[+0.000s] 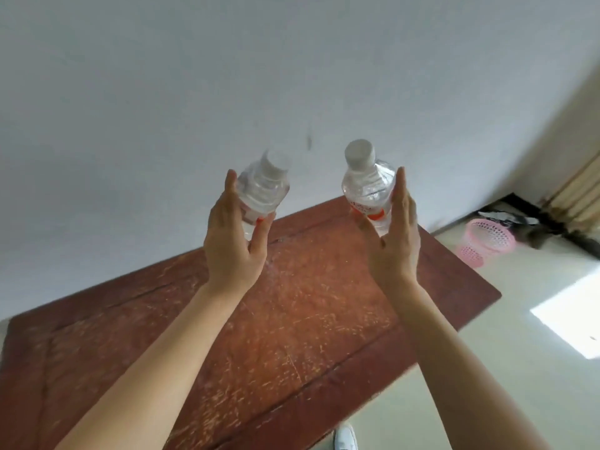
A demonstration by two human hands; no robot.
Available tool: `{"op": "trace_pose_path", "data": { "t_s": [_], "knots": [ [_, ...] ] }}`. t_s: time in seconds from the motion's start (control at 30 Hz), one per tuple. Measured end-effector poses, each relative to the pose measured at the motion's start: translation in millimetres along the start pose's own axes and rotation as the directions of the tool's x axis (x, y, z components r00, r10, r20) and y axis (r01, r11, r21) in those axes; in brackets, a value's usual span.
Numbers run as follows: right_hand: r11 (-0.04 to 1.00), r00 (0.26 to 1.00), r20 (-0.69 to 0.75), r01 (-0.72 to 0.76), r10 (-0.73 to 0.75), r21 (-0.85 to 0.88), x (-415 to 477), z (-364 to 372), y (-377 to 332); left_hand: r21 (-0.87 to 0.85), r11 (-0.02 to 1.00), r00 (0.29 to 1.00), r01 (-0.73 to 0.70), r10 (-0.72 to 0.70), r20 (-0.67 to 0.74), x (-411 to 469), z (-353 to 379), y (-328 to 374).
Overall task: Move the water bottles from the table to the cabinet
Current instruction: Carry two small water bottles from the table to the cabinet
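A plain white wall (194, 76) fills the whole top half, and the far edge of the worktop (292, 336) is butted right up against it. The scratched reddish worktop is seen corner-on, with its right edge running along pale floor (487, 401), so that's the open side. The left hand (232, 245) and right hand (394, 241) are stretched out over the far end. The left bottle (263, 190), tilted and kinda blurry, is gripped between thumb and fingers (231, 186). The right bottle (367, 186), upright by the far right corner, is clamped the same way. Both bases are hidden, so lifted or not can't be told. A pink basket (487, 240) is tipped over on the floor beyond, and a white shoe (345, 438) is glimpsed at the near edge.
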State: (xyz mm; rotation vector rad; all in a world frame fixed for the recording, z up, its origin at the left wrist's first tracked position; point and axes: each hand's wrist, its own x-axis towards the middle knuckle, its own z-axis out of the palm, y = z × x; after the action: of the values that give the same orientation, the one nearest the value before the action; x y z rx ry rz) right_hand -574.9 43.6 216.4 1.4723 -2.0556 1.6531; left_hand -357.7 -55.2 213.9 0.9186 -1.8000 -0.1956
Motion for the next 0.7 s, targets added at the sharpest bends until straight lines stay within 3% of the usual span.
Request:
{"op": "trace_pose_path", "data": {
  "t_s": [0.2, 0.3, 0.4, 0.53, 0.7],
  "knots": [
    [0.931, 0.953, -0.259, 0.052, -0.154, -0.360, -38.9, -163.4, -37.8, -0.323, 0.912, 0.968, -0.252, 0.234, -0.095, 9.5, 31.2, 127.9],
    [0.783, 0.925, -0.305, -0.012, -0.227, -0.622, -79.0, -264.0, -49.5, -0.454, 0.820, 0.934, -0.350, 0.342, -0.102, -12.2, 43.6, 211.4],
    [0.625, 0.904, -0.348, -0.127, -0.246, -0.770, -127.8, -354.4, -72.8, -0.572, 0.706, 0.892, -0.418, 0.440, -0.109, -39.1, 43.5, 292.3],
    [0.408, 0.844, -0.445, -0.309, -0.298, -0.859, -221.3, -473.9, -125.2, -0.706, 0.517, 0.825, -0.483, 0.539, -0.169, -98.0, 25.4, 417.3],
    [0.167, 0.729, -0.588, -0.569, -0.350, -0.805, -396.2, -601.8, -211.8, -0.842, 0.240, 0.749, -0.484, 0.611, -0.256, -228.9, -38.3, 574.5]
  ]
}}
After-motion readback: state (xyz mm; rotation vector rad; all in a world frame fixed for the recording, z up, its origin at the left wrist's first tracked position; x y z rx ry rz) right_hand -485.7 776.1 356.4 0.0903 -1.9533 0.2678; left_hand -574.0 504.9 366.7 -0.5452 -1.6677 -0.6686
